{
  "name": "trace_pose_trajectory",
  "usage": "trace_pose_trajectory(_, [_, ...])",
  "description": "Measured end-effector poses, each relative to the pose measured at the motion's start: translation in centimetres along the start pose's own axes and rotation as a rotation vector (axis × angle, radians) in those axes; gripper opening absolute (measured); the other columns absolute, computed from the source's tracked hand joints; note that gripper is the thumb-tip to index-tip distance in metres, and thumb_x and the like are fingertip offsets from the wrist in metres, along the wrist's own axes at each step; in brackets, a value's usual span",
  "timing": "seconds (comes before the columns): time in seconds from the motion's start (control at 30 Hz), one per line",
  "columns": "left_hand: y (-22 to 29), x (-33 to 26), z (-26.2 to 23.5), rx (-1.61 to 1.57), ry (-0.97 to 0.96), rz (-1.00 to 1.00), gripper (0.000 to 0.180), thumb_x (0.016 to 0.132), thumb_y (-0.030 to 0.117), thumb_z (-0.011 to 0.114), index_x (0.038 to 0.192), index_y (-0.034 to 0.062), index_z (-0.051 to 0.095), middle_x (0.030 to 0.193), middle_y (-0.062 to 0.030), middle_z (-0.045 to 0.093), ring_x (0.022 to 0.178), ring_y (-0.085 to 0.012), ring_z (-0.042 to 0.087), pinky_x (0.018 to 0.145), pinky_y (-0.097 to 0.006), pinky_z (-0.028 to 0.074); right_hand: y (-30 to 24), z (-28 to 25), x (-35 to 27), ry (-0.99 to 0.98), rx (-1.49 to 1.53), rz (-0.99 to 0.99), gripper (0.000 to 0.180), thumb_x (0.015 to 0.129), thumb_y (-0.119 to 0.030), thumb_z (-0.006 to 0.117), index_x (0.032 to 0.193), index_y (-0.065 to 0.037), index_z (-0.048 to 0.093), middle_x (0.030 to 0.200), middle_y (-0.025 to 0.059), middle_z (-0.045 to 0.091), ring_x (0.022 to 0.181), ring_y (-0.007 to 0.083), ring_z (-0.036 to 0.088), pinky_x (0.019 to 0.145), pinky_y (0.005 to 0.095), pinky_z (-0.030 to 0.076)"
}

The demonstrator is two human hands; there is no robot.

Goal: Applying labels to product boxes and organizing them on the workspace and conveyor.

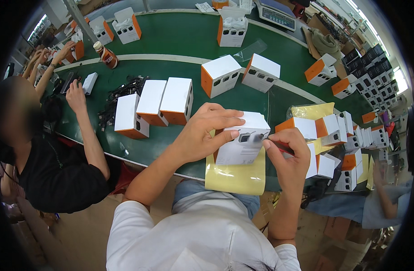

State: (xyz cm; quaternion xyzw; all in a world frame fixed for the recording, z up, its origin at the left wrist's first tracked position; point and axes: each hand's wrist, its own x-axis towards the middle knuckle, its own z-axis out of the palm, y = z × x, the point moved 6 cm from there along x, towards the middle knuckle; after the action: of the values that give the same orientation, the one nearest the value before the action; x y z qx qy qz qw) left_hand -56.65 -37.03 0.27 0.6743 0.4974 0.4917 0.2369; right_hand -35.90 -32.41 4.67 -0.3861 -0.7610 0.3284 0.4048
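A white carton (238,152) with pictures of a dark device on its side stands in front of me at the table's near edge. My left hand (206,131) grips it from the left, fingers over the top and thumb against the printed side. At the carton's right edge, my right hand (289,156) is closed in a pinch, thumb and forefinger tips against or very near the printed side. A small greyish patch shows by those fingertips; what they hold is too small to make out. Beneath the carton, a glossy yellow sheet (236,178) hangs over the table edge.
White-and-orange cartons (176,97) stand left, ahead and in a crowded group (326,128) at right. Black cables (125,95) lie in a heap at left, near a brown bottle (106,56). A co-worker (58,167) sits close on my left; another person's arm (387,198) is at right.
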Motion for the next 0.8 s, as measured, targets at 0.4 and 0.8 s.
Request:
trace_pose_trajectory(0.4, [0.5, -0.8, -0.1, 0.023, -0.035, 0.015, 0.025, 0.092, 0.017, 0.074, 0.114, 0.0070, 0.076, 0.124, -0.0116, 0.073, 0.113, -0.0232, 0.064, 0.107, -0.041, 0.038, -1.0, 2.0, 0.5, 0.034, -0.320, -0.102, 0.012, 0.079, -0.012, 0.082, 0.086, -0.008, 0.072, 0.081, 0.0032, 0.065, 0.072, 0.0182, 0.061, 0.070, 0.0336, 0.041])
trace_pose_trajectory(0.8, [0.7, -1.5, -0.3, 0.039, -0.024, 0.010, 0.027, 0.090, 0.017, 0.076, 0.115, 0.0074, 0.076, 0.124, -0.0110, 0.073, 0.112, -0.0247, 0.063, 0.104, -0.040, 0.041, -2.1, 1.3, 0.2, 0.054, -0.539, -0.116, 0.022, 0.081, -0.012, 0.079, 0.101, -0.009, 0.071, 0.088, 0.0059, 0.060, 0.078, 0.0233, 0.059, 0.068, 0.0371, 0.043])
